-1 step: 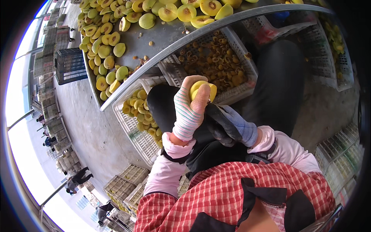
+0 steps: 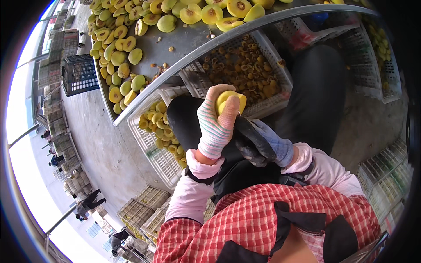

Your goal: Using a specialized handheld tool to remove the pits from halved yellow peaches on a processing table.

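Note:
My left hand (image 2: 215, 120), in a white glove with thin coloured stripes, is closed around a yellow peach half (image 2: 224, 100), thumb on its near side. Just below it and to the right, my right hand (image 2: 258, 142) wears a blue glove with a black coated palm. Its fingers are curled, with their tips close to the peach's lower edge. Whatever they grip is hidden behind the black fingers. Under both hands are my dark-clad legs. Beyond them a crate (image 2: 280, 72) holds brown pits and scraps, and a white crate (image 2: 151, 151) to the left holds hollowed peach halves.
A metal table (image 2: 175, 46) with a raised rim (image 2: 188, 59) carries many cut peaches (image 2: 118, 57). A dark blue crate (image 2: 80, 74) stands left of it. More crates (image 2: 375, 65) are at the right and stacked crates (image 2: 144, 201) lower left. People (image 2: 89, 204) are far left.
My left forearm has shifted very slightly to the right. Both hands keep nearly the same pose at the peach half.

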{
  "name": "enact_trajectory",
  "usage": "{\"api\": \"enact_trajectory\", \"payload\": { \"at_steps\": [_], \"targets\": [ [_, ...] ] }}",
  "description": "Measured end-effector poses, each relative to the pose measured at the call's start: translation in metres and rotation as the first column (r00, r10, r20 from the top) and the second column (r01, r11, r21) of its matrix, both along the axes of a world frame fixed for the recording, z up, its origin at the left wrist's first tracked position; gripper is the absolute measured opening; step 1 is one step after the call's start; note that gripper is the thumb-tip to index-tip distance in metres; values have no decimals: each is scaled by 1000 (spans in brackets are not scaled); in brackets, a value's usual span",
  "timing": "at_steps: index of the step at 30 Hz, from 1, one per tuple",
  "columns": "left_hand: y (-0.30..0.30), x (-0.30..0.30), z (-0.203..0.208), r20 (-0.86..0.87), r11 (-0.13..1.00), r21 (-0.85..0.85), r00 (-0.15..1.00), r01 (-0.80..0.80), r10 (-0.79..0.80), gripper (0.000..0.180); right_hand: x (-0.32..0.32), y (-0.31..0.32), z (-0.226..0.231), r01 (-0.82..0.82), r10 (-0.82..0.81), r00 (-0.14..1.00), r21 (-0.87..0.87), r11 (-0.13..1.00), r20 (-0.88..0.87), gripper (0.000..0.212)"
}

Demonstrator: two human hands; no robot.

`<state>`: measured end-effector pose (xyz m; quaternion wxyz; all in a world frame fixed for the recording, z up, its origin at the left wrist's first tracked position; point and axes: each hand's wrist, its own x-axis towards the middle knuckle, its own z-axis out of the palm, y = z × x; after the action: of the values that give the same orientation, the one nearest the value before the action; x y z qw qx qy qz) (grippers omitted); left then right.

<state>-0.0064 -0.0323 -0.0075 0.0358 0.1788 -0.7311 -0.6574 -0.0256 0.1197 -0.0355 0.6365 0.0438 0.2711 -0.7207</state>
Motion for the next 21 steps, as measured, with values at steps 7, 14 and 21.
{"api": "enact_trajectory", "payload": {
  "at_steps": [7, 14, 21],
  "targets": [
    [13, -6, -2, -139, 976, -216, 990, -32, 2, 27, -2, 4, 12, 6, -17, 994, 102, 995, 110, 42],
    [15, -2, -12, 87, 953, 281, 992, -112, 91, 28, 3, 10, 1, -57, 46, 975, 45, 997, 218, 43],
    [11, -13, -13, -156, 954, -295, 982, 57, -107, 28, 0, 12, -13, 20, 164, 806, -303, 953, 569, 46]
  ]
}}
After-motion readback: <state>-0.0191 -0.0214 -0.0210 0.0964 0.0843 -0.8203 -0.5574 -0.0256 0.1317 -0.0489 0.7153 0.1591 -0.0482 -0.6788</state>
